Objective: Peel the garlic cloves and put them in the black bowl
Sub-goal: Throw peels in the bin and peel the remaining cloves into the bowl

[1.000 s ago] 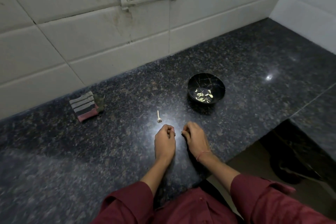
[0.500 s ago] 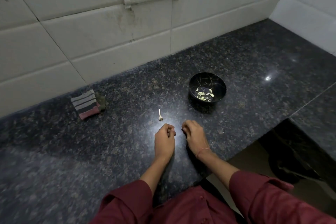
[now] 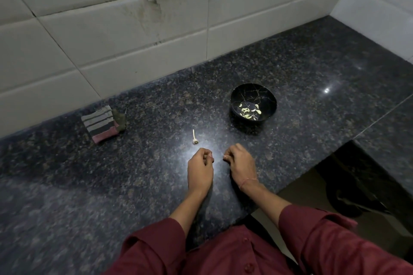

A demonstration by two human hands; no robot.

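**Head view:** two hands rest side by side on the dark stone worktop (image 3: 67, 185), with the black bowl (image 3: 267, 98) beyond them at 1 o'clock.

The left hand (image 3: 200, 170) and right hand (image 3: 241, 164) lie knuckles-up with a small gap between them. Their fingers (image 3: 205, 156) curl in toward each other, and whether they pinch a clove cannot be told. Pale peeled garlic cloves (image 3: 248, 111) lie in the bottom of the bowl. A bare garlic stalk (image 3: 194, 138) lies at 12 o'clock, just beyond the left hand. A striped cloth (image 3: 100, 122) sits at 10 o'clock near the tiled wall (image 3: 111, 40).
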